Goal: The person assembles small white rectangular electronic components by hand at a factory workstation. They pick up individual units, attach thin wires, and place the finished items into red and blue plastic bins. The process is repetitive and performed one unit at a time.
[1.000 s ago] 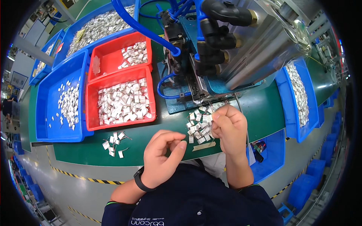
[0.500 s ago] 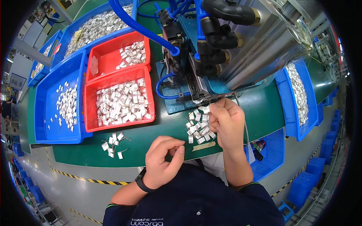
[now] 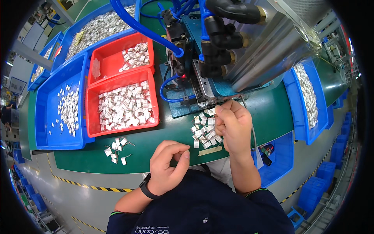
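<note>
My right hand pinches a small white rectangular part with thin wire leads between thumb and forefinger, at the front edge of the pneumatic press. Just below that hand, a pile of similar white parts lies on the green table. To the left my left hand hovers near the table's front edge, fingers curled and thumb close to the forefinger. Whether anything is between those fingertips cannot be made out. Beyond it, several loose white parts lie on the table.
Two red bins with white parts stand left of the press, beside a blue tray of parts. A larger blue tray is behind. Another blue tray is at the right. Blue air hoses arch over the press.
A red light now glows on the press, and a metal block at its front has shifted position. Both hands stay almost where they were.
</note>
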`<state>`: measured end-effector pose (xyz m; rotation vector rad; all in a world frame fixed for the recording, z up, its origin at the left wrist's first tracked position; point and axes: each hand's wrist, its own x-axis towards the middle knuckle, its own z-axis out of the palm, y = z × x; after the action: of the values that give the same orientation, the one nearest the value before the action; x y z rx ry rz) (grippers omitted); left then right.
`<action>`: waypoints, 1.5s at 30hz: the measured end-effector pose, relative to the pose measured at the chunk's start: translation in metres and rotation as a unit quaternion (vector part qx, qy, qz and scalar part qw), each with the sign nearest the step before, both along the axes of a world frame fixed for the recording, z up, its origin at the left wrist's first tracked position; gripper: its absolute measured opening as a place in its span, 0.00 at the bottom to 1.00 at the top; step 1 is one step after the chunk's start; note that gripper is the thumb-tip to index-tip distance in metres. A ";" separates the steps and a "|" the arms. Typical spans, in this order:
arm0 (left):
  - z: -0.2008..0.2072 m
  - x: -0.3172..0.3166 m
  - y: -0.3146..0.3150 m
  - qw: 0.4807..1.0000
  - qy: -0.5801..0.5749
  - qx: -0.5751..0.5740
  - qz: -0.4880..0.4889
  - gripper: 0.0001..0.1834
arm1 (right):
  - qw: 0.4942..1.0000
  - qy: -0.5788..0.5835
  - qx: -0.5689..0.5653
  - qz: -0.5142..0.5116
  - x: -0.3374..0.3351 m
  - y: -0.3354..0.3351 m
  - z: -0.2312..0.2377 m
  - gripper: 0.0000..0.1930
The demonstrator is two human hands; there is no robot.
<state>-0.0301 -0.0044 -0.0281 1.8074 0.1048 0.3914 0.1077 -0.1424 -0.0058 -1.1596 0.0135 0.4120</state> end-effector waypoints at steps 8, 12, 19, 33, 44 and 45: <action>0.017 0.003 0.004 0.970 0.071 -0.231 -0.019 0.09 | 0.998 -0.041 -0.016 0.054 -0.014 -0.004 0.005 0.05; 0.027 0.016 0.005 0.924 0.068 -0.376 -0.033 0.13 | 0.987 -0.076 0.008 0.144 -0.035 0.001 0.014 0.04; 0.024 0.027 0.001 0.925 0.034 -0.378 -0.010 0.09 | 0.974 -0.121 -0.009 0.193 -0.045 0.006 0.007 0.06; 0.046 0.001 0.014 0.968 0.162 -0.190 -0.027 0.08 | 0.866 -0.425 -0.196 0.175 -0.023 0.007 0.015 0.11; 0.050 -0.001 0.019 0.988 0.136 -0.060 -0.033 0.06 | 0.846 -0.405 -0.238 0.253 -0.028 0.007 0.035 0.06; 0.051 -0.001 0.020 0.990 0.131 -0.047 -0.033 0.06 | 0.843 -0.407 -0.243 0.255 -0.028 0.007 0.035 0.05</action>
<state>-0.0314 0.0153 0.0231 1.7567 0.2418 0.0987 0.0796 -0.1353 0.0293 -1.7764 -1.0086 0.3562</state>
